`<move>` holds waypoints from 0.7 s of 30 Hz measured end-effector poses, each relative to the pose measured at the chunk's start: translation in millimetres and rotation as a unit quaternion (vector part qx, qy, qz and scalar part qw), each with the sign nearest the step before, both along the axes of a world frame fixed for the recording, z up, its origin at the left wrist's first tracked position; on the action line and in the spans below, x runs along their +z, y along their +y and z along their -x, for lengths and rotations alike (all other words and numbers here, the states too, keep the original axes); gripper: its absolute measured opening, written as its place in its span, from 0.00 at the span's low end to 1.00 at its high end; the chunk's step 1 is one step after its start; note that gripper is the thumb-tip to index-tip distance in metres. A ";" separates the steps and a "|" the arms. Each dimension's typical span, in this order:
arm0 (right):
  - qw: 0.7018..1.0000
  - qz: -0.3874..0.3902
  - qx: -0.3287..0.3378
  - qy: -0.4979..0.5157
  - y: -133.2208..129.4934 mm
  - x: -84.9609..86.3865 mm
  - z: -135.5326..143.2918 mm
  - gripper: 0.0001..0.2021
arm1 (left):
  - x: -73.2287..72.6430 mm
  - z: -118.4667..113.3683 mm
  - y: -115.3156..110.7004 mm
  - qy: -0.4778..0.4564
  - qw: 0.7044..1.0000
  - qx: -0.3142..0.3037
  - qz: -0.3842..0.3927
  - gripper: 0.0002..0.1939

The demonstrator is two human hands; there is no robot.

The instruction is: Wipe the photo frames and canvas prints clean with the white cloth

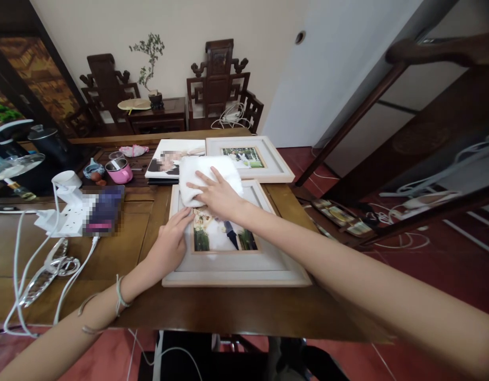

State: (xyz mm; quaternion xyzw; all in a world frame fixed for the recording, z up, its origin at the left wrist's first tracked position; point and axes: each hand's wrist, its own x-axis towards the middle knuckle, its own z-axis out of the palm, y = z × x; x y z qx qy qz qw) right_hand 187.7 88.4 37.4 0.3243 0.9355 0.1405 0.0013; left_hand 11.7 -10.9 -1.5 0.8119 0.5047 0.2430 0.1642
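A white cloth point(228, 168) lies over the upper part of a framed photo point(295, 276) with a pale wood frame and a grey mat. My right hand point(217, 193) rests flat on the cloth, its fingers spread. At the frame's left side, my left hand point(173, 238) steadies the edge, fingers stretched toward the lower corner of the cloth. Behind it sits a second framed photo point(278, 157), beside a white-covered photo album point(163, 159) on a dark stack. The cloth hides part of the near picture and overlaps both things behind.
On the wooden table point(121, 275) to the left are a power strip point(72, 217) with white cables, a phone point(105, 209), a silver hair claw point(54, 270) and a pink cup point(119, 170). A dark wooden chair point(218, 79) stands beyond; a wooden rack point(347, 127) is at right.
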 end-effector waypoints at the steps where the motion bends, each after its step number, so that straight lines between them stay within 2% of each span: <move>1: 1.000 0.001 -0.006 -0.003 -0.7 1.4 -4.9 0.19 | 0.4 -0.2 0.0 -0.001 1.000 0.002 0.001 0.34; 4: 1.000 0.005 -0.028 -0.010 -3.5 6.3 -26.0 0.19 | 1.5 -1.7 -0.7 0.002 1.000 0.015 0.001 0.33; 11: 0.995 0.017 -0.088 -0.031 -9.6 10.4 -110.2 0.27 | 2.2 -5.3 -2.6 0.014 0.999 0.032 0.001 0.31; 14: 0.993 0.037 -0.108 -0.030 -19.0 12.6 -132.1 0.28 | 2.3 -5.3 -1.8 0.017 0.999 0.033 -0.003 0.31; 17: 0.992 0.089 -0.090 -0.010 -40.4 16.7 -136.4 0.29 | 2.5 -4.6 -0.6 0.017 0.999 0.032 -0.006 0.32; 21: 0.981 0.185 -0.058 0.025 -87.5 21.7 -141.9 0.29 | 2.7 -4.1 -0.2 0.018 0.999 0.033 -0.014 0.32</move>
